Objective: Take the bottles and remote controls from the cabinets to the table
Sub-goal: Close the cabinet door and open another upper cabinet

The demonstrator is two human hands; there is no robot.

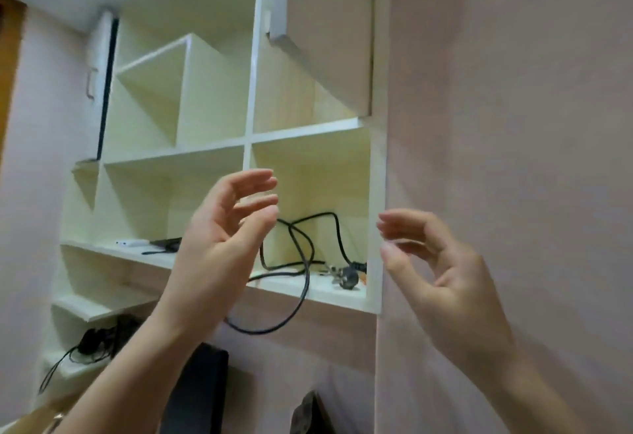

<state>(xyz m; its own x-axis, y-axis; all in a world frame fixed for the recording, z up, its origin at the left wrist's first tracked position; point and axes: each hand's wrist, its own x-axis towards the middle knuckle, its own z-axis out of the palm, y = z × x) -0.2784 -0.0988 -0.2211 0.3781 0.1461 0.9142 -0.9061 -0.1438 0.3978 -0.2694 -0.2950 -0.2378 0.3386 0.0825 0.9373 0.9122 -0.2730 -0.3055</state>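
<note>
Both hands were empty. Left hand was raised, fingers loosely curled, before the cabinet's lower right compartment; right hand half open beside its right edge. That compartment held only a black cable and a plug. Small white and dark objects lay on the shelf further left, possibly remotes; we couldn't tell. No bottles or table were visible. We judged the carrying mostly left.

soft, even indoor light with a faint yellow-green cast on the white shelving — shadows are weak and there is no glare. the whole picture is slightly blurred — both hands smear at the fingertips. wide-angle distortion tilts and bends the straight edges.
</note>
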